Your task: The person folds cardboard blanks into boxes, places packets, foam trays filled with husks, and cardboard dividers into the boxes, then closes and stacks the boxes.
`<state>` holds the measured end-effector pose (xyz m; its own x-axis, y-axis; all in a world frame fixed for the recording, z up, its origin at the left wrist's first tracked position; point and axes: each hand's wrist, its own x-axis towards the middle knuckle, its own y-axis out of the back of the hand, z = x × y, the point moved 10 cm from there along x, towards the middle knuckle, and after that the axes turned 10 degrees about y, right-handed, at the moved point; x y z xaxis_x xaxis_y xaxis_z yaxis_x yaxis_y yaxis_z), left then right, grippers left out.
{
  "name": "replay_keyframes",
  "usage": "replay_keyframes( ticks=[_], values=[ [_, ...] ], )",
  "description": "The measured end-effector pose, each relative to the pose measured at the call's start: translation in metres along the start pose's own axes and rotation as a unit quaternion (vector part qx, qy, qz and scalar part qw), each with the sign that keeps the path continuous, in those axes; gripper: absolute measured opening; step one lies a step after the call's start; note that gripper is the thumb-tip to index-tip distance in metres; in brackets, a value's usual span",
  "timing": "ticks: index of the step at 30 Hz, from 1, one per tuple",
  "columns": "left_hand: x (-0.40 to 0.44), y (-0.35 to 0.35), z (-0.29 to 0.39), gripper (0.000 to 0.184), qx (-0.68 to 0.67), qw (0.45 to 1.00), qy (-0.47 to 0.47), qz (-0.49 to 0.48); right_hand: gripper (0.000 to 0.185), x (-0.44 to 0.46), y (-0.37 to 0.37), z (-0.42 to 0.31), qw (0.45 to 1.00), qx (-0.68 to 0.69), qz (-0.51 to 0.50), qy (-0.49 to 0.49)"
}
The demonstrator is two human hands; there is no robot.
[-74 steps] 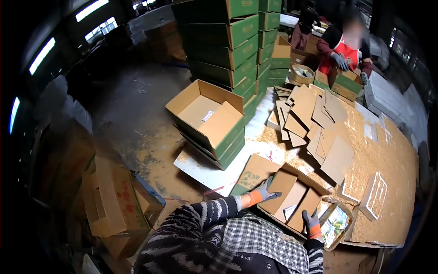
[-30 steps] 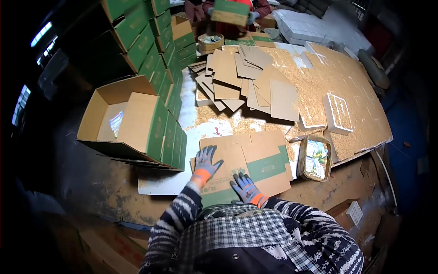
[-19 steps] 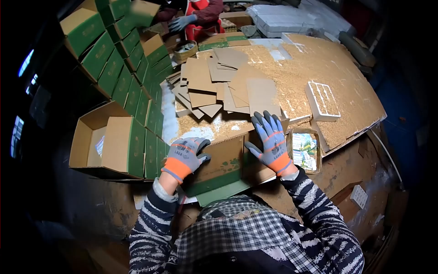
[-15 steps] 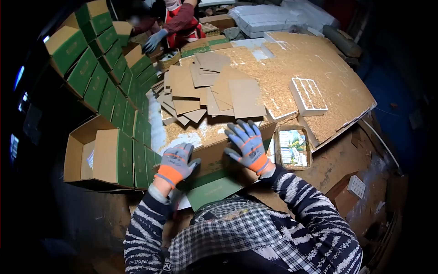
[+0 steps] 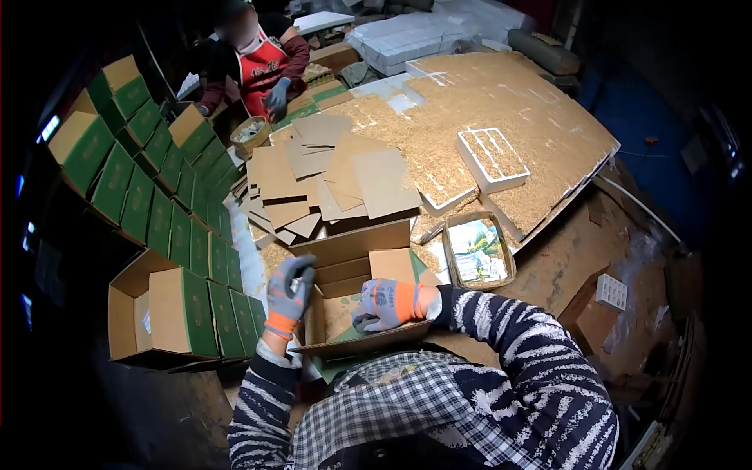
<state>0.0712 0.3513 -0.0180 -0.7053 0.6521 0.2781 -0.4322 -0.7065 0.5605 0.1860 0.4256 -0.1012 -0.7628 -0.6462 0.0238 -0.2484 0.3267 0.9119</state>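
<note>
An open cardboard box (image 5: 335,270), brown inside and green outside, stands right in front of me with its flaps up. Over its near side, my right hand (image 5: 384,304) is curled into a fist, knuckles up, reaching into the opening; no object shows in it. My left hand (image 5: 288,296) is at the box's left edge, fingers bent with a gap to the thumb and nothing between them. Both hands wear grey gloves with orange cuffs. Just right of the box sits a basket (image 5: 513,274) of printed packets (image 5: 478,249).
Loose cardboard sheets (image 5: 329,168) lie beyond the box. Green boxes (image 5: 160,231) are stacked along the left. A white-framed block (image 5: 493,160) rests on the cork-coloured board (image 5: 540,117). At the back, a person in a red apron (image 5: 262,74) stands near a small basket (image 5: 251,135).
The box now stands open upward, where a closed side faced me before. My right hand has gone from spread fingers to a fist in it; my left has lifted and curled. The co-worker stands straighter.
</note>
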Motion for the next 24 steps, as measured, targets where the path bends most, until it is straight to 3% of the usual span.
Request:
replay_keyframes(
  ticks=[1,2,4,5,6,8,9,10,12,13,14,16,17,18,19,20,21,22,23,24],
  values=[
    [-0.003,-0.021,0.012,0.025,0.106,0.988,-0.076,-0.077,0.043,-0.008,0.013,-0.004,0.987,-0.015,0.143,0.072],
    [-0.013,-0.042,0.016,0.028,0.210,0.955,-0.147,-0.151,0.043,-0.012,0.032,-0.009,0.987,-0.015,0.144,0.070],
    [-0.031,-0.067,-0.045,0.036,0.256,0.935,-0.045,-0.239,0.054,-0.039,0.094,0.003,0.958,-0.081,0.258,-0.101],
    [-0.036,-0.073,-0.065,0.037,0.244,0.933,-0.036,-0.263,0.066,-0.040,0.099,0.002,0.955,0.017,0.262,-0.134],
    [-0.039,-0.079,-0.078,0.038,0.231,0.929,-0.027,-0.288,0.069,-0.030,0.072,-0.003,0.960,0.188,0.152,-0.139],
    [-0.032,-0.075,-0.085,0.036,0.070,0.954,0.083,-0.281,0.076,-0.017,0.030,-0.040,0.990,0.109,-0.031,-0.083],
    [-0.028,-0.067,-0.085,0.035,-0.014,0.956,0.127,-0.265,0.073,-0.014,-0.002,-0.021,0.978,0.127,-0.117,-0.118],
    [-0.021,-0.059,-0.087,0.032,-0.030,0.958,0.086,-0.271,0.068,-0.015,0.003,-0.012,0.966,0.205,-0.103,-0.118],
    [-0.015,-0.023,-0.098,0.028,-0.141,0.963,0.143,-0.181,0.065,-0.005,0.033,0.009,0.998,-0.026,0.028,0.053],
    [-0.025,-0.005,-0.129,0.030,-0.215,0.964,0.148,-0.050,0.064,-0.008,0.023,0.035,0.998,0.006,0.055,0.012],
    [-0.040,0.009,-0.143,0.036,-0.261,0.950,0.170,0.029,0.063,-0.015,0.014,0.050,0.996,0.074,0.007,-0.042],
    [-0.077,0.032,-0.184,0.048,-0.242,0.905,0.307,0.168,0.062,-0.028,0.061,0.044,0.985,0.037,0.157,-0.056],
    [-0.088,0.036,-0.186,0.052,-0.246,0.905,0.301,0.173,0.059,-0.037,0.082,0.045,0.961,0.093,0.249,-0.072],
    [-0.095,0.039,-0.189,0.057,-0.251,0.905,0.296,0.177,0.056,-0.048,0.076,0.062,0.942,0.134,0.276,-0.134],
    [-0.084,0.038,-0.160,0.063,-0.267,0.909,0.297,0.122,0.054,-0.060,0.075,0.069,0.875,0.176,0.431,-0.137],
    [-0.063,0.039,-0.116,0.065,-0.334,0.915,0.218,0.059,0.052,-0.074,0.063,0.069,0.781,0.213,0.571,-0.137],
    [-0.044,0.044,-0.072,0.067,-0.256,0.948,0.187,0.007,0.053,-0.070,0.040,0.076,0.665,0.399,0.612,-0.155],
    [-0.026,0.045,-0.031,0.069,-0.175,0.972,0.153,-0.044,0.054,-0.066,0.031,0.074,0.687,0.355,0.610,-0.175],
    [-0.012,0.042,-0.007,0.070,-0.182,0.969,0.163,-0.033,0.056,-0.052,0.009,0.068,0.843,0.138,0.476,-0.209],
    [-0.009,0.037,-0.017,0.070,-0.181,0.969,0.164,-0.034,0.059,-0.035,-0.035,0.070,0.923,-0.091,0.301,-0.223]
  ],
)
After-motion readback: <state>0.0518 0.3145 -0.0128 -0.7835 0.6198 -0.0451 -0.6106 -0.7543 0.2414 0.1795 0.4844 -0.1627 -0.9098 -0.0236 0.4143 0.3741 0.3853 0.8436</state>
